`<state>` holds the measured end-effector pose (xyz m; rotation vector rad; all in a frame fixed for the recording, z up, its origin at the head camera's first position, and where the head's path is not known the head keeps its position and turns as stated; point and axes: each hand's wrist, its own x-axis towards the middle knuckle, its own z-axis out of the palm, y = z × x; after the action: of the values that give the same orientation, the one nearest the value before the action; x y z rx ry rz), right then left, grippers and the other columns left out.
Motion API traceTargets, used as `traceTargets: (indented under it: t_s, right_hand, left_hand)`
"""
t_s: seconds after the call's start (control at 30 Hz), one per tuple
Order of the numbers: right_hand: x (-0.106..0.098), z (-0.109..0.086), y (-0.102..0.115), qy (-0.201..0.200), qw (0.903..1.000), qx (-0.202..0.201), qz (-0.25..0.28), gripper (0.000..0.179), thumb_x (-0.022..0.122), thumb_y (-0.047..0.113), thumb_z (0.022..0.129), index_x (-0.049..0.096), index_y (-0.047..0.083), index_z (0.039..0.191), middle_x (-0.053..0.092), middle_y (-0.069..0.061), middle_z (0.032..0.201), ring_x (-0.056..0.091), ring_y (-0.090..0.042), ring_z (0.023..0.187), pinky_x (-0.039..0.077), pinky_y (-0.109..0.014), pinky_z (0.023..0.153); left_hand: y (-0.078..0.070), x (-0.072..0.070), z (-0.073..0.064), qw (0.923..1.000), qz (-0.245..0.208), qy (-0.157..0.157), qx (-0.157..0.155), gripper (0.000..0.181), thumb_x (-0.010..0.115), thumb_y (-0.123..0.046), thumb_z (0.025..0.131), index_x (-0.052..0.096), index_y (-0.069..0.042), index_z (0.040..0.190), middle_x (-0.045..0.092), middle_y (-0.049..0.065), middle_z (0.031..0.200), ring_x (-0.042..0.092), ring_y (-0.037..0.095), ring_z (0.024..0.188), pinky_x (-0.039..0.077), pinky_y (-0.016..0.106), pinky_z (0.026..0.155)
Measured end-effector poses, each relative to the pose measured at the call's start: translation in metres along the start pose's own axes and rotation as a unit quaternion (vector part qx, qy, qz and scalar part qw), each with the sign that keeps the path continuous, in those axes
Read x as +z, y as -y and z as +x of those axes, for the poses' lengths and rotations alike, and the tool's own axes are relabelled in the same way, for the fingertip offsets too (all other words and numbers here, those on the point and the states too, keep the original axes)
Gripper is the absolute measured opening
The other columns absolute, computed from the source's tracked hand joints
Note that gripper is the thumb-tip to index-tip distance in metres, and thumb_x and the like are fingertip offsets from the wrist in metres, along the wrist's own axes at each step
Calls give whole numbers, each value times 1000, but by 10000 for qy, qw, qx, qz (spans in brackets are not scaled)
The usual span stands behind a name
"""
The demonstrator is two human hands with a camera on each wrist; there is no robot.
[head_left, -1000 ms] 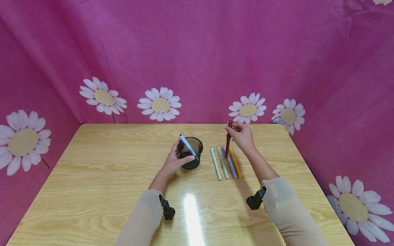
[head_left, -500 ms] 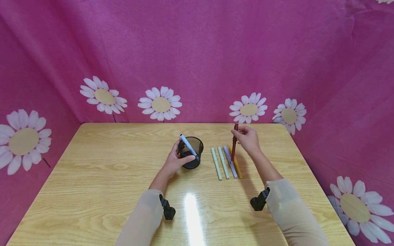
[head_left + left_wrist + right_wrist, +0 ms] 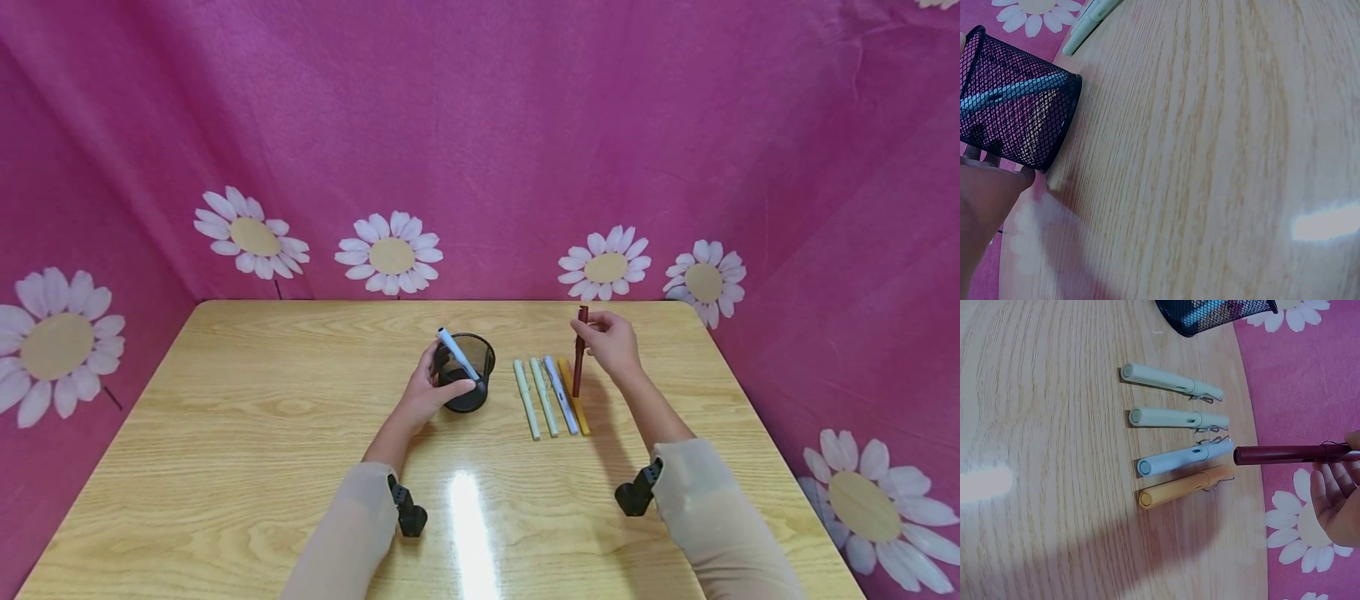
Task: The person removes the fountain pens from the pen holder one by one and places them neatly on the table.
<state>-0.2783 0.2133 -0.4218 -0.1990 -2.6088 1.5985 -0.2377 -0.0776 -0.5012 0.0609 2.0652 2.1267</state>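
My left hand (image 3: 427, 396) grips a black mesh pen cup (image 3: 467, 400) around its side, thumb across the front. A light blue pen (image 3: 458, 354) leans inside the cup and shows through the mesh in the left wrist view. My right hand (image 3: 611, 343) pinches a dark red pen (image 3: 580, 358) near its clip end, upright, with its lower end overlapping the orange pen (image 3: 576, 408) in the head view. Beside that pen lie a lavender-blue pen (image 3: 561, 396) and two pale green pens, one nearer the middle (image 3: 1172, 417) and one closest to the cup (image 3: 1163, 378).
The wooden table (image 3: 247, 433) carries a bright light reflection (image 3: 471, 533) near its front. Behind and beside it hangs a pink curtain (image 3: 480, 150) printed with white daisies. Small black cameras (image 3: 633, 493) sit at both sleeve cuffs.
My right hand has carried the dark red pen to the right, from over the lavender-blue pen to over the orange one, and slightly nearer. The left hand and cup stay in place.
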Motion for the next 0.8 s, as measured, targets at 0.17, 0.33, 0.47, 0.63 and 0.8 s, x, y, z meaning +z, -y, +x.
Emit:
traceTargets:
  t_s: [0.17, 0.33, 0.47, 0.63, 0.8]
  right_hand:
    - [-1, 1, -4, 22, 9999, 103, -50, 40, 63, 25, 88, 59, -5, 114, 57, 3, 77, 54, -3, 63, 50, -19, 58]
    - [-2, 3, -10, 21, 9996, 196, -211, 40, 63, 25, 89, 59, -5, 115, 58, 1, 80, 54, -3, 64, 54, -26, 65]
    - [-4, 3, -15, 5, 9991, 275, -324, 40, 62, 26, 89, 59, -4, 116, 58, -1, 81, 54, -2, 64, 53, -24, 63]
    - [-6, 3, -20, 24, 9988, 314, -366, 41, 62, 25, 88, 59, -6, 115, 58, 1, 76, 54, -2, 61, 51, -21, 59]
    - [-7, 1, -24, 96, 9990, 327, -297, 42, 64, 26, 87, 59, -7, 112, 59, -1, 75, 55, -4, 60, 52, -27, 62]
  left_hand:
    - [1, 0, 0, 10000, -13, -3, 5, 90, 73, -14, 79, 18, -24, 149, 25, 6, 153, 17, 24, 144, 14, 41, 118]
    - [1, 0, 0, 10000, 53, -9, -8, 90, 73, -14, 79, 17, -24, 149, 24, 6, 154, 16, 25, 144, 13, 42, 118]
    - [0, -1, 0, 9999, 99, 27, 11, 90, 73, -16, 80, 16, -24, 150, 22, 6, 155, 13, 25, 145, 11, 42, 119]
    - [-10, 0, -5, 9999, 45, 115, -25, 90, 72, -14, 80, 16, -22, 150, 19, 7, 156, 10, 24, 146, 7, 43, 119]
    - [1, -1, 1, 9999, 127, -1, 58, 90, 73, -16, 80, 17, -24, 150, 22, 7, 155, 13, 25, 145, 10, 43, 119]
